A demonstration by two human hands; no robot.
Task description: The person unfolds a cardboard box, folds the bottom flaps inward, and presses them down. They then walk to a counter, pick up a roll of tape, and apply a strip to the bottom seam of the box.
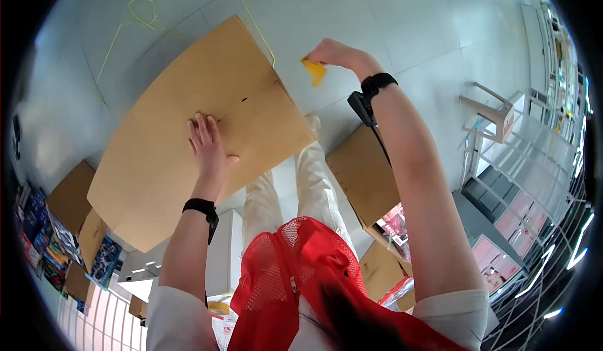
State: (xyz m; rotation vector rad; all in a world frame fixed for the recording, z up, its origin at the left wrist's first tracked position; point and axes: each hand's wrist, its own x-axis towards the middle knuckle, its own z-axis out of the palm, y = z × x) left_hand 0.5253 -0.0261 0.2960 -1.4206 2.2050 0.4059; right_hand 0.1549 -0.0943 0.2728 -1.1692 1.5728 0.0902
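Note:
A large brown cardboard box (169, 112) stands in front of me, its broad flat face turned up. My left hand (208, 143) lies flat on that face with the fingers spread. A small dark hole or mark shows in the cardboard just beyond my fingertips. Off the box's right edge, my right hand (330, 54) is closed on a short piece of yellow tape (315, 72), which hangs from the fingers above the floor. The box's underside and far side are hidden.
Yellow cord (143, 21) lies loose on the grey tiled floor (402, 11). Another open carton (364, 169) stands right of my legs. A stool (496, 115) and wire racks are further right. At lower left are boxes of colourful packages (47, 231). A tape roll (218, 308) sits near my left side.

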